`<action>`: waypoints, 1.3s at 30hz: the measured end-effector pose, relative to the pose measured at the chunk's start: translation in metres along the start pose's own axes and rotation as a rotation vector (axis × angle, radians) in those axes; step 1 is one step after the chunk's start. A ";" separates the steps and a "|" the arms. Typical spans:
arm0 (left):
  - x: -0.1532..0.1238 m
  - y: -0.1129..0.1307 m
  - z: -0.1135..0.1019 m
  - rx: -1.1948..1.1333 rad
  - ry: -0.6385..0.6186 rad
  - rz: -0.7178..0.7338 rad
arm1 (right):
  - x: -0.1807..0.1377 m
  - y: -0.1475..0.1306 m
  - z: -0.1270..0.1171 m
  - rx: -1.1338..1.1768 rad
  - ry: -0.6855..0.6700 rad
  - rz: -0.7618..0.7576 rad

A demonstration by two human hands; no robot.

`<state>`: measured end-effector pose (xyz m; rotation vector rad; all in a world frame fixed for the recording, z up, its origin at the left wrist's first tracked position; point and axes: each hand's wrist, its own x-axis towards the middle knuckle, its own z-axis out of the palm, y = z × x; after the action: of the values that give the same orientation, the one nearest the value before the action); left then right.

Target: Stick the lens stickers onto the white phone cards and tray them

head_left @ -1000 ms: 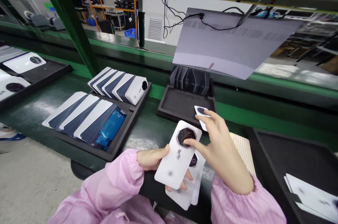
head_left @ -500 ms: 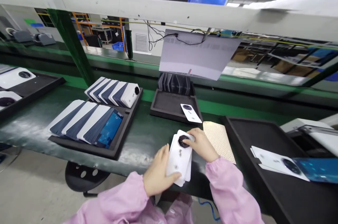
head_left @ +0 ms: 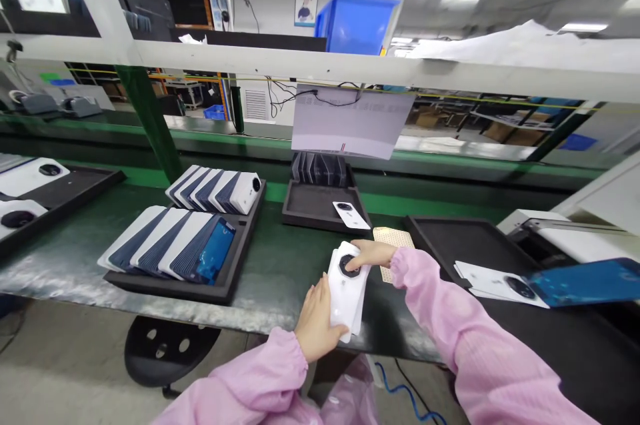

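A small stack of white phone back covers [head_left: 346,283] with a dark round camera ring lies on the green bench near its front edge. My left hand [head_left: 316,318] grips the stack's lower end from the left side. My right hand [head_left: 371,254] rests on the top end, fingers laid over the camera ring. Both arms wear pink sleeves. A perforated beige pad [head_left: 389,242] lies just right of the covers, partly under my right wrist.
A black foam tray [head_left: 235,273] to the left holds two rows of several overlapping covers. A smaller black tray [head_left: 313,203] behind holds one white cover [head_left: 350,215]. A black tray [head_left: 453,238] at right carries covers and a blue film [head_left: 585,281].
The view has pulled back and up. The cover stack went from held up before me down onto the bench, and both hands moved farther away with it.
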<state>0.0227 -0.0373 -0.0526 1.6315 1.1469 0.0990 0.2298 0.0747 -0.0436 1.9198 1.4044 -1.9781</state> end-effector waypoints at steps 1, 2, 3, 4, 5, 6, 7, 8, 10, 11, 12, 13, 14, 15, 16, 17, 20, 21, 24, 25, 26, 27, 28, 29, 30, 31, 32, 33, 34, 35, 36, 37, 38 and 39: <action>0.000 0.000 0.000 -0.016 0.007 -0.005 | -0.005 -0.003 0.000 0.010 0.010 -0.033; 0.001 -0.001 -0.001 -0.031 0.010 -0.007 | -0.012 -0.006 0.000 0.016 0.027 -0.070; 0.001 -0.001 -0.003 -0.046 0.006 -0.005 | -0.019 -0.009 0.001 0.021 0.047 -0.113; 0.002 -0.001 -0.006 -0.060 -0.007 0.004 | -0.028 -0.010 0.002 0.023 0.067 -0.159; 0.003 0.000 -0.012 -0.070 -0.022 0.020 | -0.036 -0.010 0.004 0.027 0.084 -0.205; 0.005 0.001 -0.019 -0.074 -0.033 0.042 | -0.044 -0.009 0.007 0.031 0.095 -0.251; 0.006 0.002 -0.027 -0.070 -0.036 0.069 | -0.052 -0.005 0.010 0.034 0.107 -0.294; 0.007 0.003 -0.036 -0.058 -0.025 0.098 | -0.058 0.000 0.016 0.039 0.144 -0.340; 0.008 0.004 -0.054 -0.016 0.014 0.152 | -0.064 0.014 0.031 0.093 0.352 -0.406; 0.008 0.003 -0.062 0.006 0.031 0.170 | -0.064 0.023 0.041 0.132 0.444 -0.394; 0.007 0.002 -0.068 0.025 0.042 0.181 | -0.062 0.033 0.053 0.179 0.511 -0.392; 0.006 0.000 -0.072 0.037 0.049 0.185 | -0.058 0.042 0.064 0.239 0.580 -0.406; 0.005 -0.002 -0.074 0.044 0.057 0.184 | -0.054 0.051 0.076 0.284 0.613 -0.405; 0.004 -0.004 -0.074 0.043 0.070 0.181 | -0.050 0.060 0.085 0.308 0.616 -0.399; 0.002 -0.006 -0.073 0.034 0.091 0.176 | -0.045 0.067 0.093 0.305 0.600 -0.395; 0.000 -0.008 -0.070 0.017 0.120 0.170 | -0.041 0.073 0.099 0.284 0.574 -0.388; -0.005 -0.014 -0.058 -0.094 0.246 0.117 | -0.034 0.080 0.102 0.239 0.510 -0.411; -0.007 -0.016 -0.053 -0.144 0.296 0.080 | -0.034 0.079 0.100 0.246 0.496 -0.424; -0.008 -0.020 -0.041 -0.287 0.397 -0.026 | -0.036 0.072 0.094 0.249 0.457 -0.412; -0.008 -0.020 -0.038 -0.323 0.408 -0.044 | -0.036 0.069 0.093 0.235 0.442 -0.392; -0.007 -0.021 -0.036 -0.353 0.409 -0.054 | -0.036 0.067 0.092 0.222 0.427 -0.375; -0.006 -0.021 -0.035 -0.376 0.406 -0.060 | -0.035 0.066 0.091 0.223 0.415 -0.367; -0.006 -0.021 -0.035 -0.392 0.406 -0.069 | -0.034 0.066 0.091 0.233 0.403 -0.364; -0.005 -0.021 -0.035 -0.398 0.406 -0.080 | -0.032 0.067 0.091 0.245 0.382 -0.356; -0.005 -0.021 -0.036 -0.397 0.406 -0.093 | -0.031 0.070 0.092 0.259 0.363 -0.343; -0.004 -0.020 -0.036 -0.390 0.406 -0.108 | -0.030 0.073 0.092 0.273 0.348 -0.325; -0.005 -0.020 -0.037 -0.380 0.406 -0.122 | -0.029 0.077 0.093 0.286 0.334 -0.306; -0.006 -0.019 -0.037 -0.368 0.405 -0.135 | -0.028 0.080 0.093 0.296 0.316 -0.292; -0.007 -0.018 -0.038 -0.357 0.405 -0.144 | -0.028 0.082 0.093 0.300 0.300 -0.286; -0.010 -0.017 -0.039 -0.347 0.406 -0.149 | -0.027 0.082 0.092 0.302 0.291 -0.288; -0.013 -0.016 -0.041 -0.337 0.415 -0.152 | -0.026 0.079 0.090 0.294 0.284 -0.299; -0.018 -0.014 -0.044 -0.326 0.434 -0.153 | -0.025 0.072 0.087 0.275 0.274 -0.318; -0.023 -0.013 -0.048 -0.314 0.461 -0.152 | -0.023 0.062 0.083 0.242 0.260 -0.347; -0.030 -0.011 -0.054 -0.299 0.499 -0.152 | -0.020 0.047 0.079 0.201 0.235 -0.390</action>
<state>-0.0316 -0.0208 -0.0253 1.2801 1.5442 0.5777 0.2018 -0.0115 -0.0676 2.1607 1.8258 -2.1853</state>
